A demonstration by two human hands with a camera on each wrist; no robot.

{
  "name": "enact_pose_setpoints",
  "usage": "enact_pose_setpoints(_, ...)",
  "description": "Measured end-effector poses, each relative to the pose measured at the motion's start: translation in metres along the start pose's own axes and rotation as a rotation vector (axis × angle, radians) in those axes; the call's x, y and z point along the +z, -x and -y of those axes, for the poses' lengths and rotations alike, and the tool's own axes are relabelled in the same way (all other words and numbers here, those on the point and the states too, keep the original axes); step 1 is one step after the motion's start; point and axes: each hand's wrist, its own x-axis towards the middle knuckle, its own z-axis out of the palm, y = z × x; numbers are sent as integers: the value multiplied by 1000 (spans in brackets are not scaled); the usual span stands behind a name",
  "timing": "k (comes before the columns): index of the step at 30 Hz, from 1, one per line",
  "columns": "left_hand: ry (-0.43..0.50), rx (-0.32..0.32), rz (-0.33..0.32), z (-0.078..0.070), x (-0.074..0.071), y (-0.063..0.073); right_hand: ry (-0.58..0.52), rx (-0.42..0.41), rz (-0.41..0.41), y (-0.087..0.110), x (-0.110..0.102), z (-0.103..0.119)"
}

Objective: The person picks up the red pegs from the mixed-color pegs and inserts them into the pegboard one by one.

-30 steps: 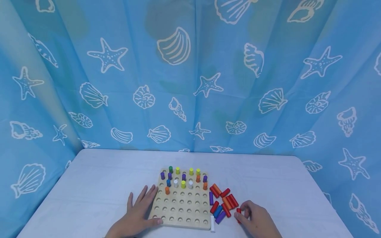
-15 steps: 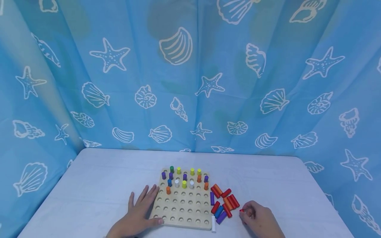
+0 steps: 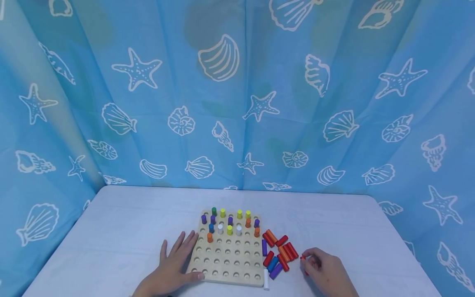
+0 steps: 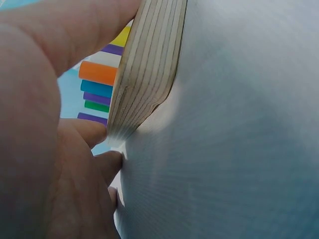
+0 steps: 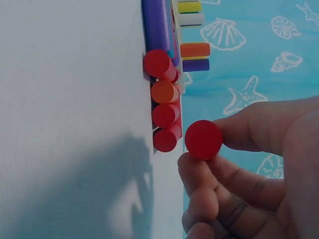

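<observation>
My right hand (image 3: pixel 326 270) pinches a red peg (image 5: pixel 203 139) between thumb and fingers, just right of the loose pegs; its round end faces the camera in the right wrist view, while the fingers cover most of it in the head view. A pale wooden pegboard (image 3: pixel 220 267) lies flat, with several coloured pegs standing in its back rows and bare holes toward the front. Spread along the board's left side, my left hand (image 3: pixel 168 268) rests with fingers straight, its thumb over the front left corner. The board's layered edge (image 4: pixel 149 64) shows beside that thumb in the left wrist view.
Loose red, orange, blue and purple pegs lie in a cluster right of the board, among them a blue peg (image 3: pixel 272 264). A white peg (image 3: pixel 266 279) lies along the board's front right corner. The white table (image 3: pixel 148 210) meets a blue shell-patterned curtain (image 3: pixel 241 123) behind.
The red peg, held upright in my right hand a second ago, has turned and is now mostly hidden by the fingers. That hand shifted slightly right. The left hand stays at the board.
</observation>
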Motion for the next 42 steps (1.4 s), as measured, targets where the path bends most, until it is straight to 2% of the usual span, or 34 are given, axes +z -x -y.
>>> enact_pose_setpoints(19,-7,-33,7,-2,1,-2,-38,-80,-69,1,-2,16)
enact_pose_setpoints(26,-12,-38,11,-1,1,-1,-52,-95,-74,0,0,23)
enact_pose_setpoints(34,-28,-86,30,0,2,-4,-59,-100,-72,-5,5,30)
enact_pose_setpoints(42,-34,-89,40,2,1,-6,-95,-106,-60,-2,10,45)
